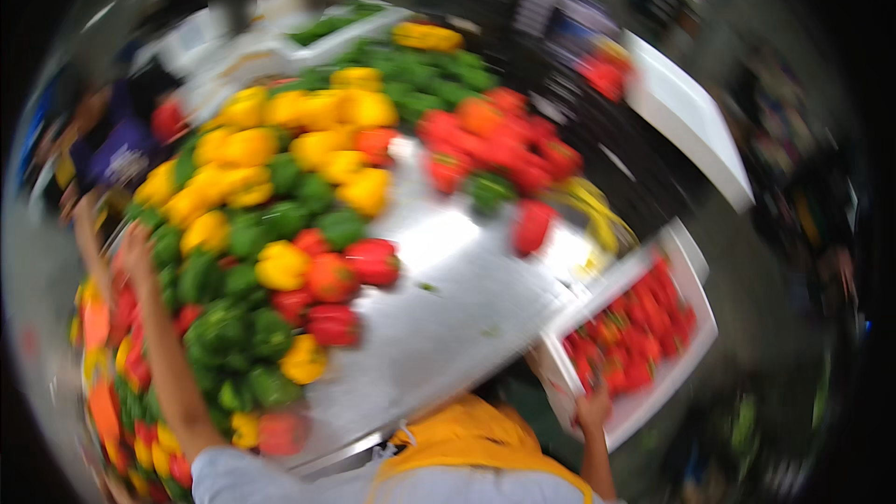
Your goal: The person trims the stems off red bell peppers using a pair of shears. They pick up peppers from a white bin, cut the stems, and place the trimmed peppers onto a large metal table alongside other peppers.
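My left arm stretches out over a large heap of bell peppers on a metal table (439, 308). My left hand (136, 247) is at the heap's far left side, by green peppers (168, 247) and red ones; its fingers are smeared by motion. My right hand (593, 408) is at the near rim of a white foam box (644, 415), closed on that rim. Red peppers (635, 327) fill this box, which sits tilted at the table's right corner. Yellow peppers (247, 154) top the heap, with red peppers (336, 275) along its right edge.
Another pile of red peppers (499, 145) lies at the back right, beside yellow produce (597, 210). A white foam box (691, 121) stands beyond, near dark crates (597, 145). Another person's forearm (91, 233) and purple top (126, 149) show at the far left.
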Tool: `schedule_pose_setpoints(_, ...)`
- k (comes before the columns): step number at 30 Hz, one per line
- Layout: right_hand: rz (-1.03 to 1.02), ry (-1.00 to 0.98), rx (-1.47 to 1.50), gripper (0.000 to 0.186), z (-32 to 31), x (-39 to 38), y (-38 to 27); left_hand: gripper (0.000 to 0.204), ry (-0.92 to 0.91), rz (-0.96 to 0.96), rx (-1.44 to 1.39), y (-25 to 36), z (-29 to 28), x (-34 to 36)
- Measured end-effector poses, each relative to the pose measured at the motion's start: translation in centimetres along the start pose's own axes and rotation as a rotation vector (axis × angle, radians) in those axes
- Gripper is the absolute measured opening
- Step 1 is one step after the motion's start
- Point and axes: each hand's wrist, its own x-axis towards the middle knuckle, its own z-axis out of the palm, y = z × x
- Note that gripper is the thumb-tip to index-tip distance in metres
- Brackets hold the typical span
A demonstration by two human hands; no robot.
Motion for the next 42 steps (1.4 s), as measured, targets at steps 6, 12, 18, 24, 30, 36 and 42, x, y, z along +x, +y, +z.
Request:
schedule_pose_setpoints(6, -0.308, 0.034, 0.219, 0.054, -0.2, 6.5, 7.0, 0.02, -0.846, 0.033, -0.064, 16.0, 24.5, -25.9)
schedule_pose_setpoints(12, -0.239, -0.032, 0.615, 0.055, -4.1, 4.4, 9.1, 0.02, -1.668, -0.109, -0.204, 15.7, 47.5, -55.1)
schedule_pose_setpoints(18, -0.262, 0.022, 0.478, 0.057, -6.0, 3.6, 12.9, 0.1, -1.54, -0.063, 0.254, 6.4, 61.9, -69.6)
schedule_pose_setpoints(24, -0.231, -0.07, 0.574, 0.06, -6.8, 3.5, 14.5, 0.122, -1.52, 0.065, 0.632, 5.7, 66.2, -74.2)
schedule_pose_setpoints(30, -0.219, -0.121, 0.732, 0.053, -7.5, 3.6, 14.6, 0.119, -1.511, 0.202, 0.629, 5.3, 66.5, -73.9)
schedule_pose_setpoints(36, -0.21, -0.16, 0.825, 0.048, -8.3, 3.7, 14.0, 0.1, -1.681, -0.299, 0.25, 7.5, 66.2, -69.6)
schedule_pose_setpoints(42, -0.29, -0.133, 0.906, 0.051, -8.8, 5.1, 12.6, 0.075, -1.916, -0.917, -0.327, 13.2, 60.1, -63.9)
